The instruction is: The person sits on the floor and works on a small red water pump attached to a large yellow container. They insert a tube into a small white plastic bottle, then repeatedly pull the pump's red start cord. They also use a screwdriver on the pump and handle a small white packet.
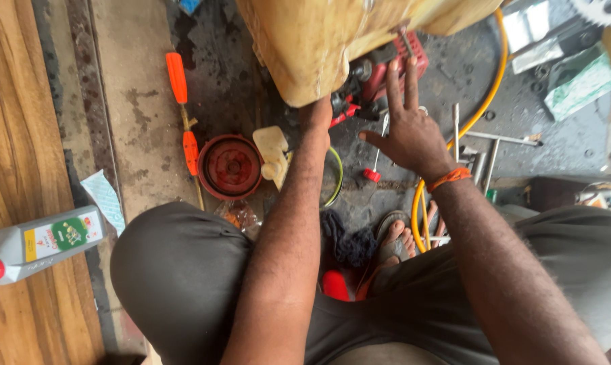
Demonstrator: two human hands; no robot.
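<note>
A large yellowish plastic tank [319, 40] leans over a red small engine [386, 71] on the dirty floor. My left hand [315, 113] reaches under the tank's lower corner; its fingers are hidden by the tank. My right hand [407, 125] hovers with fingers spread just in front of the engine, holding nothing. An orange thread band [449, 178] circles that wrist. A thin tool with a red handle [372, 172] lies below the right hand.
Two orange-handled screwdrivers [182, 108] lie left, beside a red round cap [230, 166] and a cream plastic part [273, 150]. A grey oil bottle [38, 243] rests on wooden planks. A yellow hose [489, 88] loops right, near metal rods [491, 138]. My sandalled foot [393, 236] is below.
</note>
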